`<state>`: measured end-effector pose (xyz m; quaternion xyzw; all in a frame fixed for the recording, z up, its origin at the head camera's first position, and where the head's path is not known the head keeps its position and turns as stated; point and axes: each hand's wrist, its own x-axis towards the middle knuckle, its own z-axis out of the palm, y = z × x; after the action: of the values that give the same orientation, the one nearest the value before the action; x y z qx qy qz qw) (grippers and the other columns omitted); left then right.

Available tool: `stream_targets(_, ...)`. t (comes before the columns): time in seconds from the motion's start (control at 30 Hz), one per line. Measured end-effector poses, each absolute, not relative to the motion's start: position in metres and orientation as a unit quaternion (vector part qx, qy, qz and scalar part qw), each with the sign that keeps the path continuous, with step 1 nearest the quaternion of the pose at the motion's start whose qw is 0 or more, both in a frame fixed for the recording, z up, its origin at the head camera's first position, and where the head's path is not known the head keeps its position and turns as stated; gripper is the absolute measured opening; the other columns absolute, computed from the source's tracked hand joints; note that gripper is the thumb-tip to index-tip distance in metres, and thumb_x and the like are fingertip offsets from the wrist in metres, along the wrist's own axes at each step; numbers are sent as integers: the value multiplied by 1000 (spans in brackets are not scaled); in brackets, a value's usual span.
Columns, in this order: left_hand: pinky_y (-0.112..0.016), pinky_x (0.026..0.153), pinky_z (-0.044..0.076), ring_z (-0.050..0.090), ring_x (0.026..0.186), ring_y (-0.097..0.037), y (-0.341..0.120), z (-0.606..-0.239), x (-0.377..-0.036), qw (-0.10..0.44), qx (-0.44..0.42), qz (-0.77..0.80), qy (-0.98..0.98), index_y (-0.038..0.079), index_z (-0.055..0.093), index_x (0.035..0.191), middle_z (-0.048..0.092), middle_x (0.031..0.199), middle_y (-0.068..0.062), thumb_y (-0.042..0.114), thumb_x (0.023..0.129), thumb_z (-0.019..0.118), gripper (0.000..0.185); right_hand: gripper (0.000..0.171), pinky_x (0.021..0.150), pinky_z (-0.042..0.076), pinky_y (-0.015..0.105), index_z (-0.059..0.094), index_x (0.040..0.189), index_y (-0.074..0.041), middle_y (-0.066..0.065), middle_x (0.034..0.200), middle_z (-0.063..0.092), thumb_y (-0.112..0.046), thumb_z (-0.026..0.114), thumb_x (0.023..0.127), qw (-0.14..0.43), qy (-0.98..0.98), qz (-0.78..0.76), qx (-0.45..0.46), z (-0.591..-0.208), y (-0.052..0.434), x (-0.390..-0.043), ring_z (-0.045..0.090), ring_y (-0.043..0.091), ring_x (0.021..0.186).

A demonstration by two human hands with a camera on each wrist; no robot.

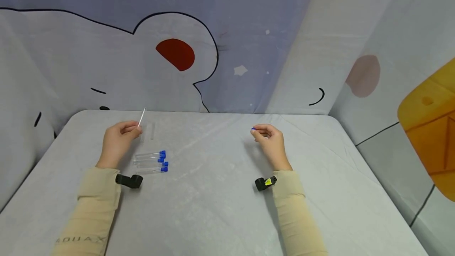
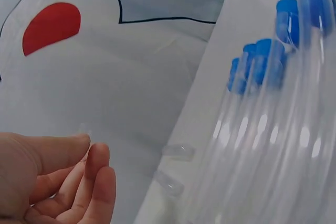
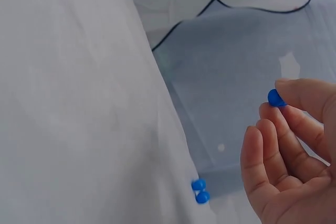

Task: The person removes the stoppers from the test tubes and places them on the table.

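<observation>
My left hand (image 1: pixel 120 140) pinches a clear test tube (image 1: pixel 141 117) between thumb and fingers, its upper end pointing up above the far left of the table. Only a faint bit of that tube shows past the fingertips in the left wrist view. On the right, my right hand (image 1: pixel 269 145) holds a small blue cap (image 3: pixel 275 98) between thumb and forefinger, the other fingers loosely bent. Beside the left hand lie several test tubes (image 1: pixel 149 165) with blue caps. Two tubes without caps (image 1: pixel 153 131) lie behind them.
Two loose blue caps (image 3: pixel 199 191) lie on the table in the right wrist view. A pale cloth covers the table (image 1: pixel 213 192). Behind its far edge hangs a printed curtain (image 1: pixel 241 50), with another curtain side (image 1: pixel 391 129) at the right.
</observation>
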<state>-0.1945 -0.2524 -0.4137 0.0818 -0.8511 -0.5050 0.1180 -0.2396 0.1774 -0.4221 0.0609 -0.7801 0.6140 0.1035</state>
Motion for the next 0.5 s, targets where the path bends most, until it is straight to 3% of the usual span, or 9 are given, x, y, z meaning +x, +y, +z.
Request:
stream_targets(0.27,-12,70,43,50,73,14,-261,-428,-196,101,147,-481,-859,-10,65,125,74,100,-13,17,99,66,38,25,70,57,23,71,110,4,5,94,72,-13,76,93,102,-772,628,-4,-433,205,-262,65,42,97)
stream_targets(0.4,-18,71,43,51,76,6,-264,-433,-196,85,162,-462,-868,-9,67,123,74,98,-11,20,99,66,37,23,69,56,22,71,111,2,2,91,72,-13,75,93,95,-777,621,-38,-433,216,-271,66,40,97)
stream_targets(0.5,-19,69,44,54,75,1,-266,-436,-197,66,168,-457,-871,-9,67,123,73,93,-7,21,100,65,38,23,69,55,21,71,111,3,1,90,71,-13,74,94,87,-792,603,-49,-432,223,-277,68,30,89)
